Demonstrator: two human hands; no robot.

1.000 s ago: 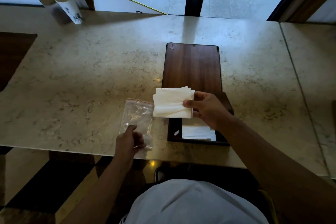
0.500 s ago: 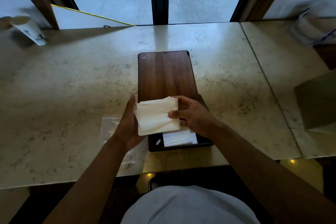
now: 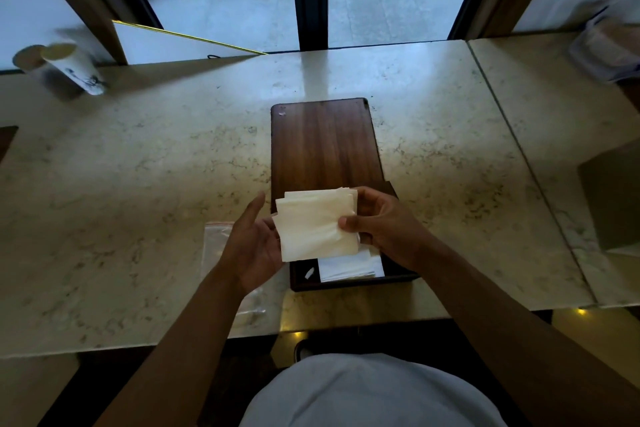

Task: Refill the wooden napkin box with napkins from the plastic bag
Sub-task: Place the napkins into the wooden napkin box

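A stack of cream napkins point(image 3: 317, 224) hangs just above the open near end of the wooden napkin box point(image 3: 325, 146). My right hand point(image 3: 381, 227) grips the stack's right edge, thumb on top. My left hand point(image 3: 254, 239) cups the stack's left edge with its fingers spread. Inside the box, below the stack, lie white napkins point(image 3: 349, 267) and a small white scrap. The box's sliding wooden lid is pushed away from me. The clear plastic bag point(image 3: 218, 243) lies flat on the marble counter, partly under my left forearm.
Two paper cups point(image 3: 74, 68) stand at the far left of the marble counter point(image 3: 138, 184). A wrapped bundle point(image 3: 609, 48) sits at the far right. A dark box point(image 3: 613, 198) is on the right. A seam splits the counter right of the napkin box.
My left hand has left the plastic bag and come up against the napkin stack's left side. The stack has settled over the box opening. The camera has tilted up.
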